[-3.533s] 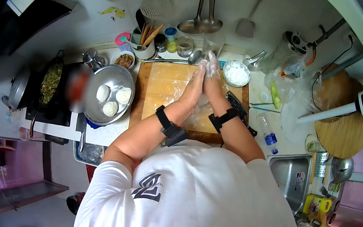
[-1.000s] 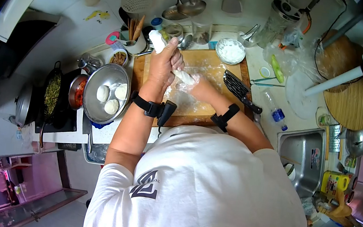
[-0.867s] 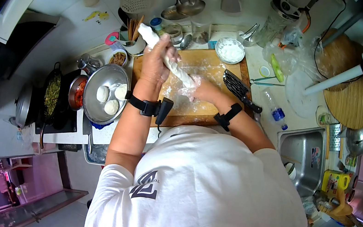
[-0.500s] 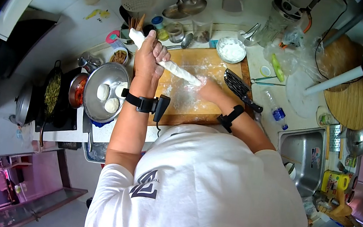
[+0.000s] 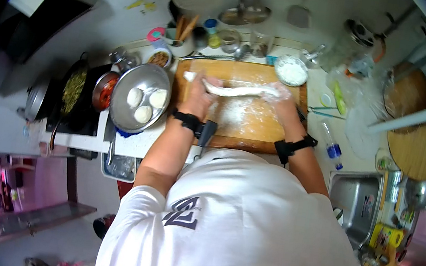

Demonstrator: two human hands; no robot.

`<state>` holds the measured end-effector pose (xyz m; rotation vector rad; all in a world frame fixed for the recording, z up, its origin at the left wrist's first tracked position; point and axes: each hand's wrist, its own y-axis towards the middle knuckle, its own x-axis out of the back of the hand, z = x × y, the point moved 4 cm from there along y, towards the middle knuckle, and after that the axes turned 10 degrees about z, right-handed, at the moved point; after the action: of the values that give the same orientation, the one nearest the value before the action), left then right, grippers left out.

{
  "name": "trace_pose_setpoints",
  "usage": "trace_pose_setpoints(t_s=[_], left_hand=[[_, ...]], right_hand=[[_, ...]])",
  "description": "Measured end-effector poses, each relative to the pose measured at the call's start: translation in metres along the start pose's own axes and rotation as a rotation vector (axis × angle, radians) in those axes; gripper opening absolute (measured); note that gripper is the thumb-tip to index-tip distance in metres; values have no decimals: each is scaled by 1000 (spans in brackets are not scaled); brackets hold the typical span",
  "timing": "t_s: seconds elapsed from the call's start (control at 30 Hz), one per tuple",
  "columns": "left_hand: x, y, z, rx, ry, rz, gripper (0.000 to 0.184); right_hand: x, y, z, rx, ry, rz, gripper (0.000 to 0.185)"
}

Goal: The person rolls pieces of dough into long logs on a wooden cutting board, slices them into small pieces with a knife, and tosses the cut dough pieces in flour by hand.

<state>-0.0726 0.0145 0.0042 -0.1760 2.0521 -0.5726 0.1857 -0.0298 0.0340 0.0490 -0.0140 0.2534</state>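
A long white rope of dough (image 5: 242, 91) stretches between my two hands over a floured wooden board (image 5: 235, 128). My left hand (image 5: 201, 96) is closed around it near its left end, and a short piece sticks out past the fingers. My right hand (image 5: 282, 100), slightly blurred, grips the other end. Loose flour lies scattered on the board below the rope. A bowl of white flour (image 5: 291, 70) stands at the board's far right corner. Left of the board, a metal bowl (image 5: 120, 112) holds three round dough pieces.
At left are a pan of green food (image 5: 73, 91) on the stove and a bowl of red food (image 5: 105, 91). Jars and a utensil holder (image 5: 181, 47) line the wall. A plastic bottle (image 5: 334, 150) lies near the sink (image 5: 354, 193) at right.
My left hand has come down from its raised position, and my right hand has moved slightly right and away from me. The dough rope has gone from slanted to nearly level.
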Motion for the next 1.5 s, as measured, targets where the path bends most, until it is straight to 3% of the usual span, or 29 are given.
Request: trace_pose_setpoints(t_s=[0.1,0.17,0.23,0.27,0.3,0.37,0.43,0.5,0.53,0.63,0.73,0.77,0.83,0.9,0.97,1.03,1.1,1.17,1.2,1.23,1.3,1.4,1.47,1.5], left_hand=[[33,18,34,223,72,-8,42],[32,8,57,337,287,59,50],[10,-29,42,432,809,-120,58],[12,-20,49,242,676,122,68],[8,-19,46,226,672,113,68],[-13,-20,24,-110,811,107,76],[-38,-18,20,-59,685,137,79],[-66,-10,18,-209,373,346,76],[-79,-21,15,-208,370,349,76],[-107,-53,24,-239,355,384,74],[-119,-77,38,-395,645,567,80],[-122,-79,33,-363,645,592,80],[-128,-69,12,-210,491,557,83],[-132,-58,-14,-326,476,401,84],[-140,-83,-1,-264,523,394,87],[-144,-101,26,-219,579,511,91],[-158,-114,32,-376,667,512,87],[-157,-93,8,-291,527,432,77],[-153,-88,6,-243,456,382,73],[-154,-91,10,-235,456,383,73],[-159,-106,21,-169,589,512,80],[-156,-104,27,-362,792,518,81],[-144,-70,18,-357,807,504,75],[-147,-69,14,-387,767,498,58]], right_hand=[[-12,11,14,31,482,-81,21],[-22,25,10,47,541,-61,20],[-30,34,19,113,435,-96,20],[-37,37,22,87,323,-38,18],[-44,39,28,90,327,-19,18],[-59,41,32,-87,28,11,19],[-77,46,22,-40,49,41,23],[-108,41,45,205,130,16,27],[-115,39,51,338,-161,0,34],[-110,46,86,442,-79,-12,45],[-80,76,89,317,-146,-114,50],[-87,76,90,271,-75,-44,53],[-109,45,108,445,-144,-20,58],[-126,19,116,552,-196,7,65],[-113,41,103,513,-172,12,68],[-84,70,99,272,-118,-79,71],[-84,71,90,274,-85,-96,72],[-110,45,98,498,-184,-44,71],[-119,24,132,782,-660,61,61],[-111,34,127,775,-662,56,61],[-80,68,107,432,-504,-220,65],[-80,73,91,425,-422,-201,55],[-78,73,82,403,-220,-138,49],[-74,69,84,401,-224,-142,49]])
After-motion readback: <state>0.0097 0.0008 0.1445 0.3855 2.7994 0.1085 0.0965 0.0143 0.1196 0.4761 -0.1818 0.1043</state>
